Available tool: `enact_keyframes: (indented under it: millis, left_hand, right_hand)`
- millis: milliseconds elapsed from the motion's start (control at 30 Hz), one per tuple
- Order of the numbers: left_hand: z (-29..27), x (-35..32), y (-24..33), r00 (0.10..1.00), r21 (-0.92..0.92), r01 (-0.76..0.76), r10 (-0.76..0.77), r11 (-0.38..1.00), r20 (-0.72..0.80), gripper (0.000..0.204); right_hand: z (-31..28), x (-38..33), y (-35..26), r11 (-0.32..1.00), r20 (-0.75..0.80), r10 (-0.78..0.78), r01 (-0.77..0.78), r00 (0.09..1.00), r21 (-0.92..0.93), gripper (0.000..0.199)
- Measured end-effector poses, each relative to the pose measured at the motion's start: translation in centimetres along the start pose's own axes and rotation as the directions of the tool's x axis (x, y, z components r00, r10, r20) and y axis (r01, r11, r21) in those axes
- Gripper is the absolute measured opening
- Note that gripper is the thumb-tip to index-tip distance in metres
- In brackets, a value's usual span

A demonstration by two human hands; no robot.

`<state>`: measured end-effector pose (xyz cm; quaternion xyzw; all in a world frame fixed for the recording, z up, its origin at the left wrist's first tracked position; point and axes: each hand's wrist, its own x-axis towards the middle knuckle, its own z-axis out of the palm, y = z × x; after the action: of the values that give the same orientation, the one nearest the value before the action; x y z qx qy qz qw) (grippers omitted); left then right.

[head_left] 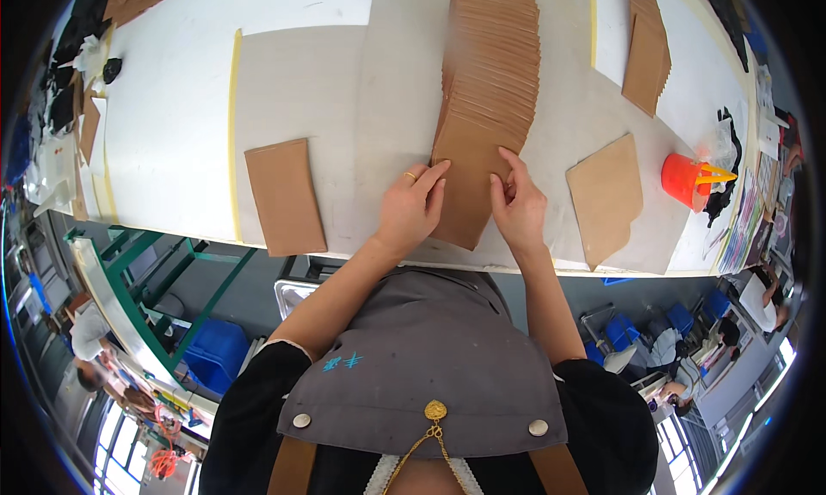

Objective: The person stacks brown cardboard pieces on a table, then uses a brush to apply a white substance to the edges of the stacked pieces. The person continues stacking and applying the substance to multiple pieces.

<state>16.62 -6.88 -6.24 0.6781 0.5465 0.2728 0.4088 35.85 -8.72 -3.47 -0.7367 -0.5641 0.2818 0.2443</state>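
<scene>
both hands rest flat, fingers spread, on the nearest sheet of a long fanned row of brown cardboard pieces (pixel 490 82): left hand (pixel 411 207), right hand (pixel 518 207). single pieces (pixel 284 196) lie aside; most of the row seems unhandled, though blurred farther off.

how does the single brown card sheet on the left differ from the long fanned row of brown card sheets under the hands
The single brown card sheet lies alone, flat and untouched; the long fanned row of brown card sheets overlaps like shingles, stretching away across the table. The left hand and right hand both rest on the row's nearest sheet. Both are the same plain brown.
</scene>
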Motion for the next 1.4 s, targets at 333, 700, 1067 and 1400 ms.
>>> enact_keyframes:
  millis: [333,700,1067,1400]
  left_hand:
    - [0.1,-0.5,-0.4,0.999,-0.016,-0.023,0.023,1.0,-0.045,0.03]
    - [-5.1,-2.4,-1.4,0.984,-0.029,0.012,-0.017,1.0,-0.176,0.031]
    - [-16.0,-7.3,-10.6,0.771,0.064,0.475,-0.381,0.878,-0.51,0.065]
    - [-13.7,-5.5,-7.4,0.891,-0.581,0.317,-0.445,0.75,-0.089,0.071]
  right_hand:
    - [0.5,0.0,0.4,1.0,-0.021,0.016,-0.016,1.0,-0.024,0.041]
    - [1.4,-0.1,-3.0,0.997,0.07,0.006,-0.012,0.998,0.077,0.029]
    - [20.9,-0.2,-14.4,0.957,0.45,-0.251,0.148,0.857,0.251,0.031]
    - [10.7,-1.7,-10.3,0.853,0.377,-0.077,-0.135,0.923,0.504,0.04]
